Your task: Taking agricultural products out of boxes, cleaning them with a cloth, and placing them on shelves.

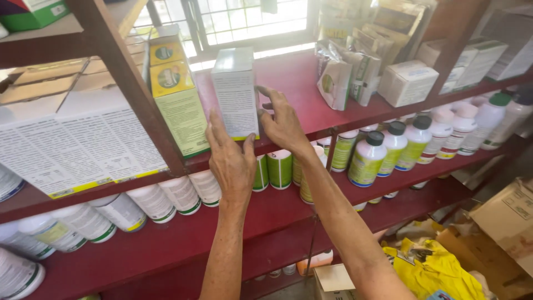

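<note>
A tall white carton [235, 91] with small print and a yellow strip at its base stands at the front edge of the red shelf [294, 78]. My left hand [230, 158] presses against the carton's lower left side. My right hand [282, 122] rests on its right side with the fingers spread. Both hands grip the carton between them. Just to its left stand yellow and green cartons [177, 97].
A red upright post [136, 94] crosses the shelf left of the cartons, with large white printed boxes [78, 144] beyond it. White bottles [388, 150] line the lower shelf. Packets and white boxes [405, 80] sit at the right. Cardboard boxes [508, 219] and yellow cloth [438, 272] lie below.
</note>
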